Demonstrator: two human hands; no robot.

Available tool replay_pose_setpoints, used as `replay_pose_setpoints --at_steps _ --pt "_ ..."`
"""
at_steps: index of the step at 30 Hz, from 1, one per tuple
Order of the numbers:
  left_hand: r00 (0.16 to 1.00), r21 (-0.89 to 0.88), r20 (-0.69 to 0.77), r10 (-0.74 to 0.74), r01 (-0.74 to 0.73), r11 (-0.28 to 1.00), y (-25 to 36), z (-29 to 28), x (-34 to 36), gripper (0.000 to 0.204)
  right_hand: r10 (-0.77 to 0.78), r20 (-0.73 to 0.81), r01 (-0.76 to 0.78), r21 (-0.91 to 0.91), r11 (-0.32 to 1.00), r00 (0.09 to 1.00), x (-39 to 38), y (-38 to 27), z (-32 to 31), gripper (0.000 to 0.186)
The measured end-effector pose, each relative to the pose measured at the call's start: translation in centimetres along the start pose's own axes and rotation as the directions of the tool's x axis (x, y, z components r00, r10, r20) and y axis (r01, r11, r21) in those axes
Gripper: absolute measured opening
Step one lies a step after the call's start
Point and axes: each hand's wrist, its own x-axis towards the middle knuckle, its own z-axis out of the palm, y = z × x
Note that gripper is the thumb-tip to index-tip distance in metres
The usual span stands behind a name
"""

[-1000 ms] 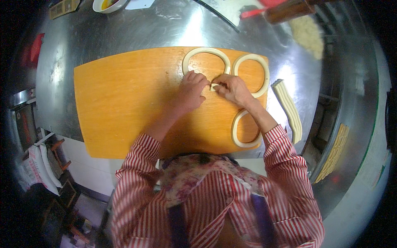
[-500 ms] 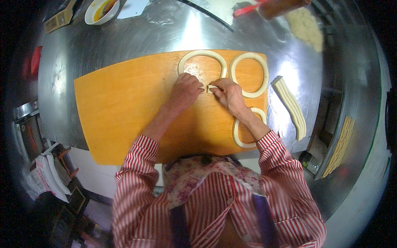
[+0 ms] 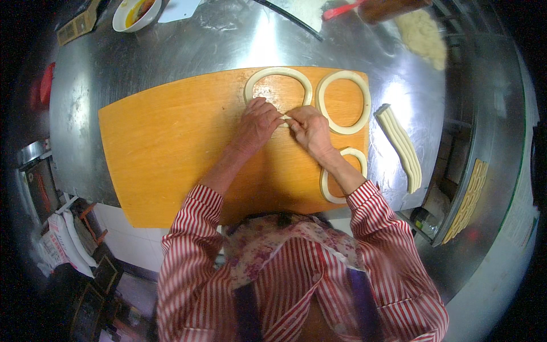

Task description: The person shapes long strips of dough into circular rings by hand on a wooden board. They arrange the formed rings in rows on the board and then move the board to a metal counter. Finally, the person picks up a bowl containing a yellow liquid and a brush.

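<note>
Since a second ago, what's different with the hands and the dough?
The left hand and right hand moved closer, closing the gap between the ends of the dough loop. Both still pinch it. The round ring, smaller ring and dough strips stayed put.

Rings point(image 3: 345, 130) on board point(image 3: 176, 148), probably dough point(image 3: 421, 39) behind right

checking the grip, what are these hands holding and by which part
The left hand and right hand pinch a curved dough strip by its two ends.
</note>
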Motion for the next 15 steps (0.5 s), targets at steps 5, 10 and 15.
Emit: replay_pose_setpoints --at_steps 5,10,15 --pt "0.998 0.043 0.067 0.017 -0.02 0.999 0.3 -0.3 -0.3 0.013 -0.109 -0.015 0.109 -0.026 0.994 0.994 0.0 0.5 0.3 0.016" --pt "0.994 0.062 0.108 -0.018 0.012 0.998 -0.4 0.6 -0.8 0.015 -0.217 -0.008 0.216 -0.072 0.974 0.976 0.0 0.8 0.5 0.016" --pt "0.991 0.083 0.13 -0.019 0.009 0.997 -0.1 -0.7 -0.6 0.026 -0.079 0.112 0.081 -0.013 0.997 0.991 0.4 -0.4 -1.2 0.017"
